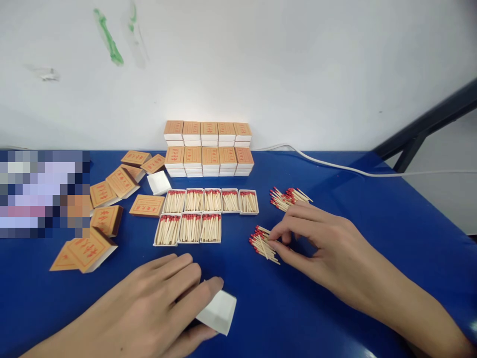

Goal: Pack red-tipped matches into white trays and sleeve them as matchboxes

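With our left hand (160, 298) we grip a white tray (220, 312) between thumb and fingers, over the near part of the blue desk (346, 199), its open side tilted up. Our right hand (328, 243) reaches in from the right; its thumb and index finger come together at the nearer match pile (264, 247), touching it, though we cannot tell whether a match is pinched between them. The farther match pile (286, 197) lies just beyond that hand, toward the desk's far edge.

Midway between us and that edge we see match-filled trays in two rows, heads pointing away from us: five in the back row (203, 200), three in the front row (200, 228). Behind them, stacked matchboxes (218, 158) stand five across in two ranks near the far edge. Orange sleeves (121, 182) lie scattered toward the left edge, with another white tray (159, 184) beside them. A white cable (331, 169) runs from the far edge across the far right corner.
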`<state>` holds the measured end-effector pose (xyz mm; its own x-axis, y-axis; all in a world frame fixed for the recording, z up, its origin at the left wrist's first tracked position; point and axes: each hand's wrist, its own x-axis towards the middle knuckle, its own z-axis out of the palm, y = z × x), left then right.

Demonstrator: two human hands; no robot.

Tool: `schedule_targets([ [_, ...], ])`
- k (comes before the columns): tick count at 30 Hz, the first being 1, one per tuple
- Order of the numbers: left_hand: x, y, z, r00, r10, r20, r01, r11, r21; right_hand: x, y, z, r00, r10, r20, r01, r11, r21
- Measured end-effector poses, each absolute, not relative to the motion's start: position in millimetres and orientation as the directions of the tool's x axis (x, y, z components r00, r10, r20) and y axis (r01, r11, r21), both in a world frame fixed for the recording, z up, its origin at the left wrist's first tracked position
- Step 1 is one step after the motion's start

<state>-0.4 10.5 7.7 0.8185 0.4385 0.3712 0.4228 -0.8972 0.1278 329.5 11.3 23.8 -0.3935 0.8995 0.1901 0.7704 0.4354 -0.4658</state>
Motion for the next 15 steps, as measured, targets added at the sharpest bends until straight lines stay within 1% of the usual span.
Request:
schedule_targets([
  [4,1,11,7,0.816,0.451,0.361,0.429,-0.892,0.146,327,13,23,-0.362,0.907,0.213,0.776,0.42,-0.47],
  [7,1,11,8,0.816,0.447,0.366,0.43,-0.893,0.131,322,12,23,-0.346,0.914,0.209,0.771,0.405,-0.491],
  [10,1,10,8,0.819,0.442,0.366,0.429,-0.895,0.12,319,9,22,-0.343,0.923,0.173,0.769,0.381,-0.513],
  [15,1,11,6,0.814,0.449,0.369,0.428,-0.893,0.142,321,8,25,-0.362,0.928,0.092,0.777,0.355,-0.52],
])
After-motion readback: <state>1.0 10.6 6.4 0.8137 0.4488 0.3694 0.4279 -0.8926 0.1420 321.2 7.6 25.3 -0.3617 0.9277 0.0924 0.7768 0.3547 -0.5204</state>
